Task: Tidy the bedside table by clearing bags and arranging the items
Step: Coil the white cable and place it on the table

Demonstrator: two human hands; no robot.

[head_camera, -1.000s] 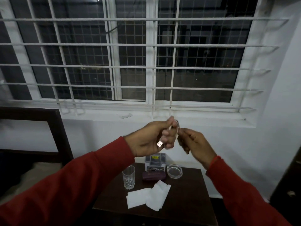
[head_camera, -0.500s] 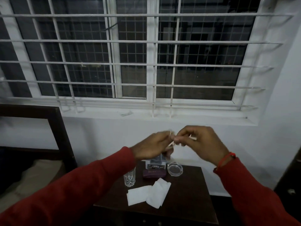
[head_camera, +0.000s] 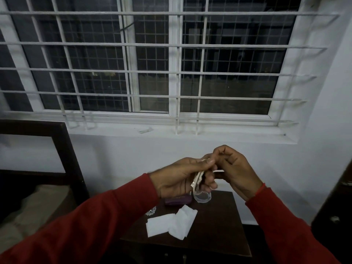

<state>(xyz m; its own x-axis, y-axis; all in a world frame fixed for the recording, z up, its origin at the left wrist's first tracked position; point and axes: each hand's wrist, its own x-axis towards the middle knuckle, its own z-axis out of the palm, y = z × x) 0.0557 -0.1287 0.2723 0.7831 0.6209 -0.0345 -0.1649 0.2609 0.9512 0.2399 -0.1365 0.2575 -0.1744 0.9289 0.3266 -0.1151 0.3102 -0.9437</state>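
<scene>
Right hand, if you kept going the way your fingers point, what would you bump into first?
The right hand points leftward at the left hand, so it would probably meet the white cable coiled there, or that hand's fingers. They look almost touching already, though depth is hard to judge.

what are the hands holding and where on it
A thin white cable: the left hand grips its coiled loops, the USB plug hanging below; the right hand pinches the loose end.
</scene>
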